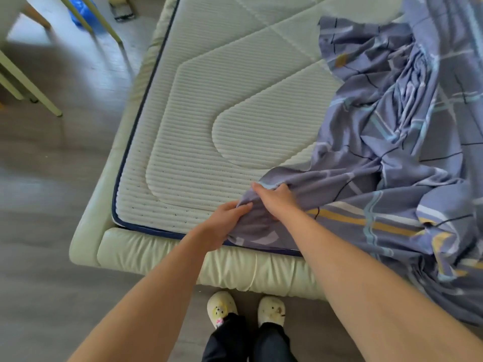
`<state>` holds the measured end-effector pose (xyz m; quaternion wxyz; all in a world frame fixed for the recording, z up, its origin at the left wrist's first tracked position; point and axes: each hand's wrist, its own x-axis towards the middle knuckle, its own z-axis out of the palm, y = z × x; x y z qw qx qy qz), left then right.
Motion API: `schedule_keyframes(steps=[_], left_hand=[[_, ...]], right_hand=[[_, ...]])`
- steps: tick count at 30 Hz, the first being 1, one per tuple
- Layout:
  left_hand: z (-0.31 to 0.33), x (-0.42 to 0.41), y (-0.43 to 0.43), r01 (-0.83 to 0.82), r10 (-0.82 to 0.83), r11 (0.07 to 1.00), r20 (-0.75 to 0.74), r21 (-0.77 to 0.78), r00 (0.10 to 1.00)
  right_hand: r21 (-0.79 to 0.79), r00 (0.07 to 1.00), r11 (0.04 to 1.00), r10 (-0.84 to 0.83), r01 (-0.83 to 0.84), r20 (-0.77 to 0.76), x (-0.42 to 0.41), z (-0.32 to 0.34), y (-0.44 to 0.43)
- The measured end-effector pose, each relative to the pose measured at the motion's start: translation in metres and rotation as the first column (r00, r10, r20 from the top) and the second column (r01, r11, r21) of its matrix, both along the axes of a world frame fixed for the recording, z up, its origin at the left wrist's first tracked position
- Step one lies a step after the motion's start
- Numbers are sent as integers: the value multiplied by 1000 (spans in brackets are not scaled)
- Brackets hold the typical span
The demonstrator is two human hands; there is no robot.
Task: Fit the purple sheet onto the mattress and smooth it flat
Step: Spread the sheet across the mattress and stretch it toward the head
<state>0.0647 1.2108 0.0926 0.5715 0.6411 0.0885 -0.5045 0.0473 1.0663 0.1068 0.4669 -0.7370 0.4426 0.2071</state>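
Observation:
The purple sheet (386, 142), patterned with yellow, white and teal stripes, lies bunched over the right half of the white ribbed mattress (209, 113). Its near part hangs over the foot of the bed at the right. My left hand (224, 220) pinches the sheet's loose edge near the mattress's front border. My right hand (277, 199) grips the same edge just beyond it, fingers curled into the fabric. The mattress's left half and front-left corner are bare.
A pale green padded bed frame (156, 254) surrounds the mattress. My slippered feet (245, 307) stand on the grey floor against its foot end. Pale green furniture legs (34, 92) and a blue bag (81, 11) are at the upper left.

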Motion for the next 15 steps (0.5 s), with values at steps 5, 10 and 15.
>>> schedule_keyframes(steps=[5, 10, 15], left_hand=[[23, 6, 5, 49, -47, 998, -71, 30, 996], [45, 27, 11, -147, 152, 985, -50, 87, 987], [71, 45, 5, -48, 50, 999, -153, 16, 987]], right_hand=[[-120, 994, 992, 58, -46, 97, 17, 16, 12], [20, 952, 963, 264, -270, 154, 18, 46, 22], [82, 914, 913, 391, -400, 106, 17, 76, 37]])
